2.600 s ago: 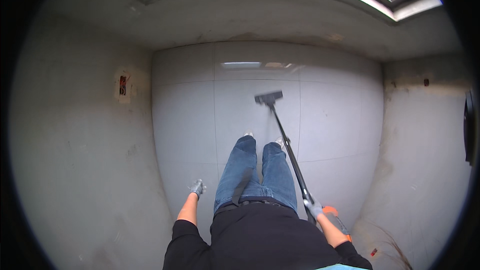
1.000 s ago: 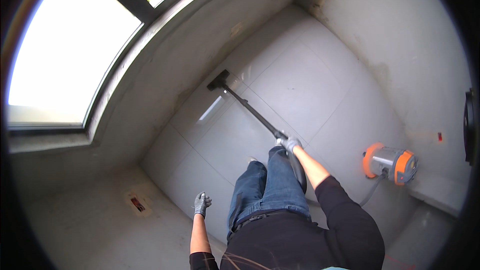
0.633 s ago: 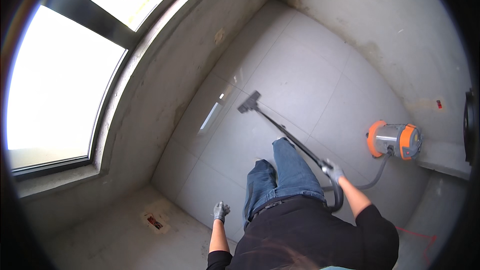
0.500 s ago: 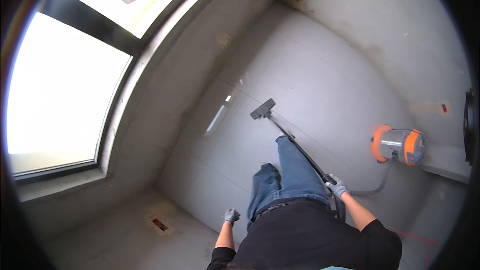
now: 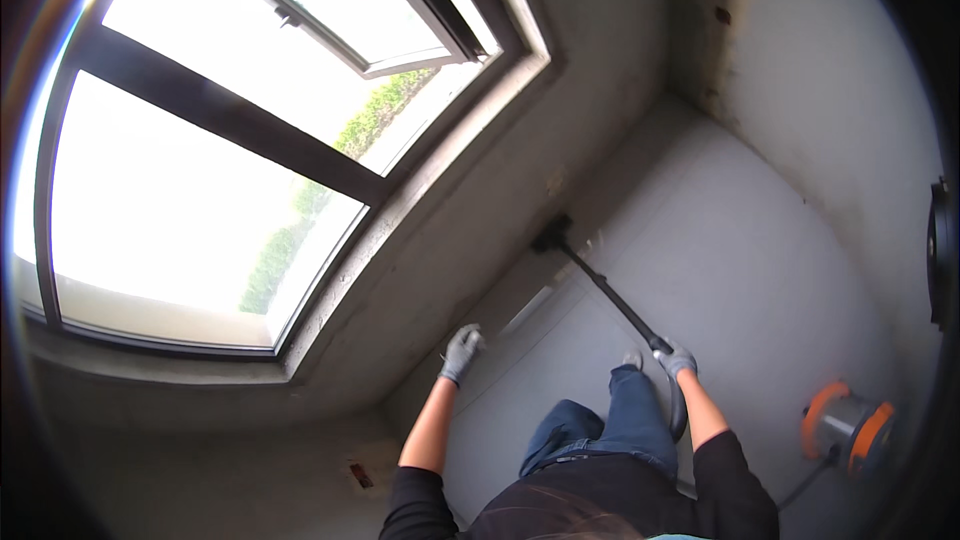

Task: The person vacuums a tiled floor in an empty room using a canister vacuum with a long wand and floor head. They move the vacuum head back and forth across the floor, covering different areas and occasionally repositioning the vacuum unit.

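Observation:
My right hand (image 5: 677, 358), in a grey glove, grips the black vacuum wand (image 5: 610, 292). The wand runs away from me across the grey tiled floor (image 5: 740, 270), and its black floor head (image 5: 551, 234) sits at the foot of the wall under the window. A dark hose (image 5: 678, 412) curls down from the wand beside my leg. My left hand (image 5: 461, 352), also gloved in grey, is raised with its fingers loosely apart near the concrete wall (image 5: 440, 270) and holds nothing.
An orange and grey vacuum canister (image 5: 846, 427) stands on the floor at my right. A large window (image 5: 200, 160) with a dark frame and an open upper pane fills the left. Bare walls meet in a corner (image 5: 680, 90) ahead.
The view has swung toward the window. The wand's head has travelled from the open floor to the base of the window wall. My left hand has risen from my side toward that wall.

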### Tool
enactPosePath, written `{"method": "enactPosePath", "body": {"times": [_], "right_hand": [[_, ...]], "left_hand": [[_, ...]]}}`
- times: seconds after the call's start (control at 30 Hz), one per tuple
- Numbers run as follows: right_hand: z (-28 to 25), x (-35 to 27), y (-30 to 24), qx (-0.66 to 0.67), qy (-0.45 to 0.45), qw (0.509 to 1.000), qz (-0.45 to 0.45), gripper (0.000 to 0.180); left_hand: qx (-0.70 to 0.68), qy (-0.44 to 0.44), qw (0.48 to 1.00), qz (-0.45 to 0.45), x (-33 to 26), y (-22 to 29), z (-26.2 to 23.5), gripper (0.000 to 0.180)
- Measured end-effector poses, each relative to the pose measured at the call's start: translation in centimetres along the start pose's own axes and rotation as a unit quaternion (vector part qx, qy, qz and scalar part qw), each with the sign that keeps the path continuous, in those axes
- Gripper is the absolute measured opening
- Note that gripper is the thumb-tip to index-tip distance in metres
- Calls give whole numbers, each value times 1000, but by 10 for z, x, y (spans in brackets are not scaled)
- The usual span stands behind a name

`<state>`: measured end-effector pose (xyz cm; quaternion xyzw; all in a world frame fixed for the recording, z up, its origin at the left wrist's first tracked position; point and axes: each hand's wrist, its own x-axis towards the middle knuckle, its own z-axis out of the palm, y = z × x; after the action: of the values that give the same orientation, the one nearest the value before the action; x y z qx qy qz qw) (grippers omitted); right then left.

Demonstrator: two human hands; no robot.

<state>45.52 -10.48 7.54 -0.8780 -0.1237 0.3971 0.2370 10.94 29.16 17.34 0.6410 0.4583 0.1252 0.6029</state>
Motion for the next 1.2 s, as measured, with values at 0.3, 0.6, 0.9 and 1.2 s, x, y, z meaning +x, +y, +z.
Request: {"method": "enactPosePath", "body": {"times": [0.3, 0.6, 0.9, 1.2], "right_hand": [[-78, -65, 52, -27, -22, 995, 97, 71], [-21, -27, -79, -93, -32, 989, 111, 77], [-7, -22, -185, -131, -54, 966, 217, 86], [0, 9, -158, -202, -84, 940, 261, 93]], "left_hand": [[-267, -8, 922, 282, 201, 330, -115, 32], [-631, 66, 737, 234, 520, 580, -281, 36], [-608, 127, 759, 194, 722, 698, -447, 55], [-734, -223, 593, 245, 739, 696, -466, 79]]}}
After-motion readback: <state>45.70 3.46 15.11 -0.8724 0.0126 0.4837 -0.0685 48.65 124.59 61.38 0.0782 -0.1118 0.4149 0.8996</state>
